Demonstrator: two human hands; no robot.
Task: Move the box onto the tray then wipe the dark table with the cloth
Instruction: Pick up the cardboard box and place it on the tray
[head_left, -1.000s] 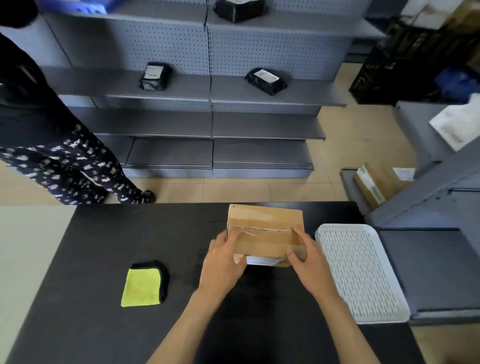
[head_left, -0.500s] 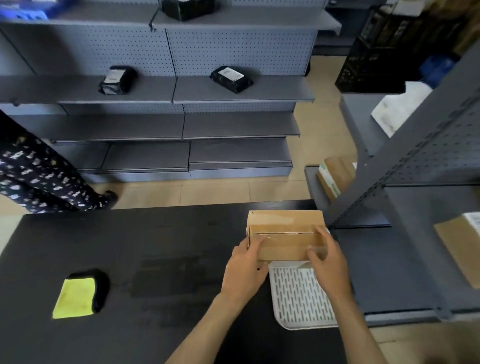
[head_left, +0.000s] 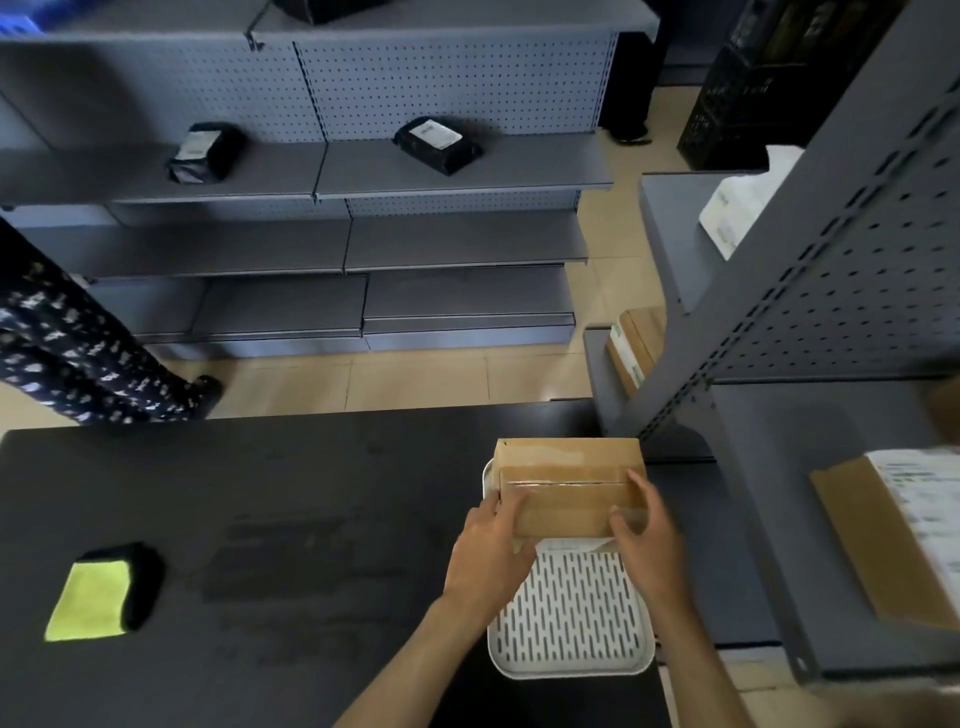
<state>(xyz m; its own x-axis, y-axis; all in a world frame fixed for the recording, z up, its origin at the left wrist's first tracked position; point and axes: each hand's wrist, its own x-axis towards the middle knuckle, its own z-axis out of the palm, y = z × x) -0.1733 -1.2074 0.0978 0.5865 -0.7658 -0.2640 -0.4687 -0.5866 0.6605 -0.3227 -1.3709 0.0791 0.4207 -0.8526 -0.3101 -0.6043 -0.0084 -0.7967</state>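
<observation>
A taped cardboard box (head_left: 569, 480) is over the far half of the white slotted tray (head_left: 571, 623), which lies at the right end of the dark table (head_left: 311, 519). My left hand (head_left: 488, 551) grips the box's left near corner and my right hand (head_left: 647, 535) grips its right near corner. Whether the box rests on the tray or hovers just above it, I cannot tell. A folded yellow and black cloth (head_left: 101, 592) lies flat on the table at the far left, well away from both hands.
A grey metal shelf unit (head_left: 810, 332) stands close to the table's right end, with cardboard parcels (head_left: 904, 540) on it. Grey shelving (head_left: 332, 171) with black packets faces the table across a tiled aisle. A person's patterned leg (head_left: 78, 364) is at the left.
Both hands have carried the box to the right, from the table's middle to over the tray's far half. The view has swung right with them; the cloth stayed put.
</observation>
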